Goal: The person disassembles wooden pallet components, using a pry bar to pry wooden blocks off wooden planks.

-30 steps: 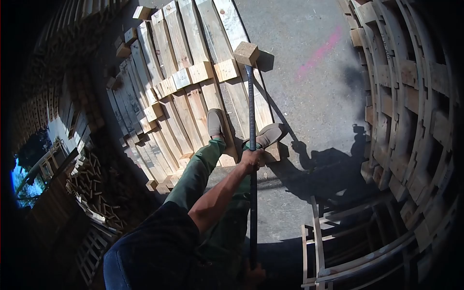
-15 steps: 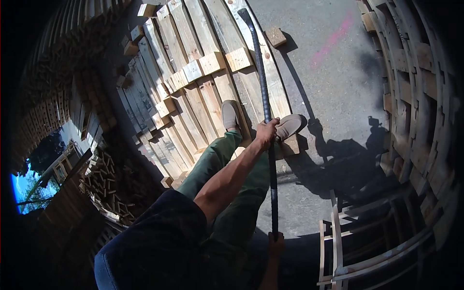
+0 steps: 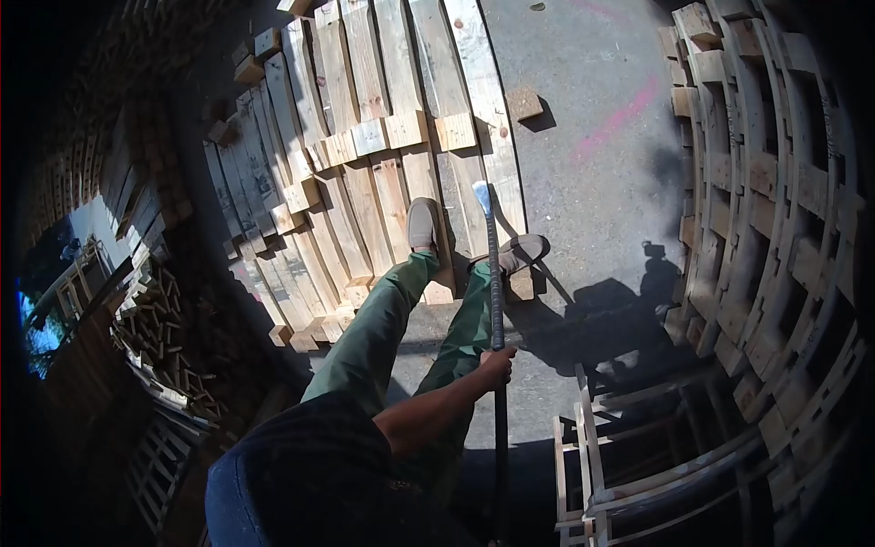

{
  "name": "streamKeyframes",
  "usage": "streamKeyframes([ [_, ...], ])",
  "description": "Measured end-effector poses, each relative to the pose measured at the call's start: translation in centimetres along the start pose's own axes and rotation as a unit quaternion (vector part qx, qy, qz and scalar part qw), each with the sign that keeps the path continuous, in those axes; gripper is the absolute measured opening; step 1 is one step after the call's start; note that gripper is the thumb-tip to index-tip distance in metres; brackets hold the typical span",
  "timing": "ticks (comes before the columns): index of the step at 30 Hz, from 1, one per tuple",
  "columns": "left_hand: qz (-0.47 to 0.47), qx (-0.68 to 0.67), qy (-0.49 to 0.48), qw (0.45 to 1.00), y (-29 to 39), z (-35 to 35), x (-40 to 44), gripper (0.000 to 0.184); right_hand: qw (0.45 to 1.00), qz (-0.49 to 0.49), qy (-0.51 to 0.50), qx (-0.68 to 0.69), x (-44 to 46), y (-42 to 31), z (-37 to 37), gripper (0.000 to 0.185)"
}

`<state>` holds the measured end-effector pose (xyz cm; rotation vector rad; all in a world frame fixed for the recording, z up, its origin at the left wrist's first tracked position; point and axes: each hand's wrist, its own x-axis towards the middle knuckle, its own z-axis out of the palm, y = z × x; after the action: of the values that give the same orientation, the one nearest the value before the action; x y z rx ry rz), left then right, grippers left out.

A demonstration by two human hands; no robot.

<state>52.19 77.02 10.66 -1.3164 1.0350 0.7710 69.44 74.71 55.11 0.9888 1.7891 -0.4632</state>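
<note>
My left hand is closed around the middle of a long black pry bar with a wrapped shaft. The bar's pale, flattened tip shines in the sun, over or against the pallet's right-hand boards; contact cannot be made out. Of my right hand, only a sliver shows in the dark at the bottom edge, at the bar's lower part. Beneath the tip lies a wooden pallet of long boards with blocks across them. My left shoe rests on its boards, my right shoe by its near right corner.
A loose wood block lies on the concrete right of the pallet. Stacked pallets line the right side. A wooden frame stands at lower right. Piled wood pieces lie at left. My shadow falls across the concrete.
The pry bar has come back toward me, its tip dropping from beyond the pallet's cross blocks to near my feet. Both hands have moved lower in view, the right almost out of it.
</note>
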Motion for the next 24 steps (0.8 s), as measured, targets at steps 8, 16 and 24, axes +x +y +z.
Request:
streamKeyframes([
  [8, 0.026, 0.038, -0.026, 0.999, 12.2, -1.0, 1.2, 0.013, 0.962, 0.201, 0.021, 0.184, 9.7, -8.1, -5.6, 0.042],
  [16, 0.093, 0.060, -0.098, 0.989, 8.6, -2.7, 6.5, 0.017, 0.969, 0.153, 0.096, 0.167, 10.3, -1.9, 8.3, 0.053],
  [24, 0.141, 0.105, 0.042, 0.984, 9.6, -2.4, 0.0, 0.022, 0.971, 0.164, -0.058, 0.162, 6.8, -9.1, -6.5, 0.047],
])
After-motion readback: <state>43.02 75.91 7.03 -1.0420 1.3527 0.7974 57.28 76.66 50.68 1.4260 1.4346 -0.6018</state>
